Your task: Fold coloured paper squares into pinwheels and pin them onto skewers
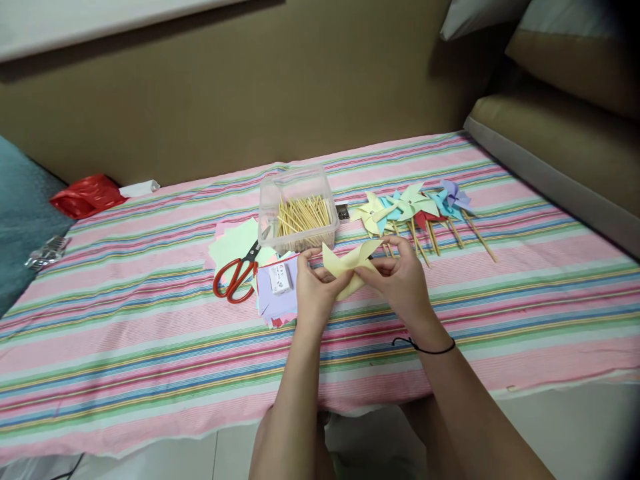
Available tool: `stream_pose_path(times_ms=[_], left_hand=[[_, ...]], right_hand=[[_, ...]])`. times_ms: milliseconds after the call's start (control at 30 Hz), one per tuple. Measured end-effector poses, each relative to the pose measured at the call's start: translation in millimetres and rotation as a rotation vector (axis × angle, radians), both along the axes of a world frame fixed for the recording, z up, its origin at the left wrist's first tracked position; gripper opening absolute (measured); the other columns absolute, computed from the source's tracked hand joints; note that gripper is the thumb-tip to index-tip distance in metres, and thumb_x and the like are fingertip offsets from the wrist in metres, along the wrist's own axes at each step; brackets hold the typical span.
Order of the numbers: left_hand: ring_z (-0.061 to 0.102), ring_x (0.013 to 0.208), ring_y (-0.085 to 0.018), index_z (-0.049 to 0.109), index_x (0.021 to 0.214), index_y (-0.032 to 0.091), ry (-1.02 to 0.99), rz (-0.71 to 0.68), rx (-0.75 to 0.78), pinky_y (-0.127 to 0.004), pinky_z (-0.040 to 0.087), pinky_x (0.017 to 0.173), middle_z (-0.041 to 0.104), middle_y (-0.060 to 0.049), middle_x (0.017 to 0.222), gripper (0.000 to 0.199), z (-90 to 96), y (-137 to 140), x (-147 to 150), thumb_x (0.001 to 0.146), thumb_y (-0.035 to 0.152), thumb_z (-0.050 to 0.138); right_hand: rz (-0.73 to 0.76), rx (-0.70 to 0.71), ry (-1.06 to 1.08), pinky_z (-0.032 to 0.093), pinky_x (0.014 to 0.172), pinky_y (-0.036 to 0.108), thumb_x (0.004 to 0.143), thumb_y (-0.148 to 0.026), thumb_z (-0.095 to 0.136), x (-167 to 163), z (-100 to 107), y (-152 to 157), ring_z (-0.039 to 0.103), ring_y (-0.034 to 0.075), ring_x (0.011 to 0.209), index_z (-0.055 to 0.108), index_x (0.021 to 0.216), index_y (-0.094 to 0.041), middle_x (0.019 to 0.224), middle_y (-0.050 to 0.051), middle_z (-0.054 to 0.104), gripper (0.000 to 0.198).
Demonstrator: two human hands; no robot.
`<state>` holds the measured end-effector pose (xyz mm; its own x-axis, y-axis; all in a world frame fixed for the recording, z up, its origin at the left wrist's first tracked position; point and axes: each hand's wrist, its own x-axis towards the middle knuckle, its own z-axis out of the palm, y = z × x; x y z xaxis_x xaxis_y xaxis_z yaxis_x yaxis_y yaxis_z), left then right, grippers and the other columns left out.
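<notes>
Between my two hands is a pale yellow paper pinwheel [345,265] with its corners folded in, held above the striped cloth. My left hand [316,288] pinches its left side, thumb near the middle. On the right side, my right hand [403,277] grips the paper with thumb and fingers closed; a dark cord circles that wrist. Just left of my left hand lies a small white box [281,278] on a stack of purple paper sheets [273,305]. Red-handled scissors [237,275] rest beside the stack, over pale green sheets [234,243].
A clear plastic box [296,180] of wooden sticks [303,217] stands behind my hands, with a small dark packet [343,212] beside it. Several finished pinwheels [413,202] on sticks lie to the right. A red plastic bag [89,196] sits far left, and a cushioned seat [560,147] borders the right.
</notes>
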<state>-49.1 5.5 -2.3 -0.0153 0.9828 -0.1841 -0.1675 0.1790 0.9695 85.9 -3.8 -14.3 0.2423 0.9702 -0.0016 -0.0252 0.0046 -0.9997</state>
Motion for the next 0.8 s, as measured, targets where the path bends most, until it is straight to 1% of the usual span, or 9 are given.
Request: stream_pose_path(times_ms=[200, 333, 400, 467, 533, 567, 667, 733, 800], left_hand=[[0.049, 0.037, -0.009, 0.036, 0.098, 0.024, 0.052, 0.038, 0.01, -0.017, 0.036, 0.039, 0.061, 0.008, 0.054, 0.06, 3.7, -2.0, 1.3, 0.057, 0.026, 0.079], [0.054, 0.04, -0.011, 0.036, 0.096, 0.024, 0.073, 0.076, 0.021, -0.018, 0.039, 0.041, 0.061, 0.008, 0.054, 0.059, 2.7, -1.4, -1.5, 0.056, 0.023, 0.079], [0.058, 0.044, -0.013, 0.037, 0.097, 0.024, 0.036, 0.119, 0.017, -0.02, 0.043, 0.044, 0.064, 0.006, 0.057, 0.06, 2.4, 0.0, -5.5, 0.055, 0.022, 0.079], [0.063, 0.049, -0.015, 0.037, 0.099, 0.023, -0.015, 0.186, 0.009, -0.023, 0.048, 0.047, 0.067, 0.003, 0.061, 0.062, 3.4, 1.8, -11.1, 0.054, 0.021, 0.08], [0.064, 0.051, -0.016, 0.038, 0.1, 0.021, -0.044, 0.269, 0.006, -0.025, 0.051, 0.049, 0.069, 0.002, 0.064, 0.064, 5.8, 3.6, -17.1, 0.052, 0.02, 0.081], [0.065, 0.051, -0.016, 0.039, 0.101, 0.02, -0.054, 0.309, 0.007, -0.025, 0.052, 0.049, 0.069, 0.001, 0.065, 0.064, 7.3, 4.3, -19.7, 0.052, 0.019, 0.081], [0.068, 0.056, -0.016, 0.043, 0.099, 0.019, -0.095, 0.384, 0.02, -0.026, 0.054, 0.052, 0.071, 0.0, 0.068, 0.062, 10.9, 6.1, -25.3, 0.051, 0.016, 0.081], [0.07, 0.062, -0.017, 0.044, 0.098, 0.019, -0.13, 0.399, 0.028, -0.027, 0.056, 0.057, 0.072, -0.001, 0.073, 0.06, 11.8, 6.9, -26.9, 0.051, 0.015, 0.081], [0.07, 0.063, -0.016, 0.045, 0.097, 0.019, -0.146, 0.403, 0.031, -0.027, 0.056, 0.059, 0.073, -0.001, 0.074, 0.059, 11.9, 7.0, -27.5, 0.051, 0.015, 0.081]], right_hand=[[0.03, 0.006, 0.0, 0.057, 0.058, 0.036, 0.063, -0.032, 0.078, -0.4, 0.8, -0.7, 0.07, 0.023, 0.062, 0.044, 0.105, -0.027, 0.068, -0.002, 0.071, 0.054], [0.042, 0.006, 0.001, 0.057, 0.062, 0.036, 0.064, -0.033, 0.078, 0.5, 3.0, 0.0, 0.07, 0.022, 0.066, 0.046, 0.109, -0.026, 0.071, -0.001, 0.071, 0.056], [-0.007, 0.026, 0.009, 0.057, 0.067, 0.036, 0.066, -0.034, 0.077, 4.7, 3.9, 1.1, 0.07, 0.022, 0.073, 0.05, 0.109, -0.025, 0.076, 0.0, 0.072, 0.052], [-0.105, 0.054, -0.021, 0.056, 0.074, 0.037, 0.069, -0.035, 0.075, 12.5, 3.5, 2.6, 0.07, 0.021, 0.079, 0.056, 0.103, -0.023, 0.08, 0.002, 0.072, 0.04], [-0.188, 0.074, -0.127, 0.054, 0.077, 0.038, 0.072, -0.034, 0.071, 22.6, 0.9, 4.6, 0.068, 0.021, 0.079, 0.062, 0.09, -0.021, 0.078, 0.003, 0.07, 0.024], [-0.201, 0.08, -0.207, 0.053, 0.076, 0.038, 0.074, -0.033, 0.069, 27.7, -1.3, 5.9, 0.067, 0.021, 0.077, 0.064, 0.083, -0.02, 0.077, 0.003, 0.07, 0.017], [-0.133, 0.135, -0.519, 0.05, 0.076, 0.041, 0.076, -0.029, 0.065, 37.9, -10.9, 10.9, 0.064, 0.023, 0.077, 0.068, 0.074, -0.02, 0.079, 0.005, 0.07, 0.009], [-0.066, 0.214, -0.732, 0.047, 0.081, 0.043, 0.076, -0.025, 0.063, 38.3, -18.5, 14.9, 0.062, 0.025, 0.084, 0.07, 0.072, -0.021, 0.082, 0.006, 0.07, 0.009], [-0.021, 0.244, -0.888, 0.043, 0.087, 0.045, 0.077, -0.022, 0.062, 34.2, -25.6, 18.1, 0.059, 0.027, 0.092, 0.071, 0.073, -0.021, 0.087, 0.007, 0.07, 0.009]])
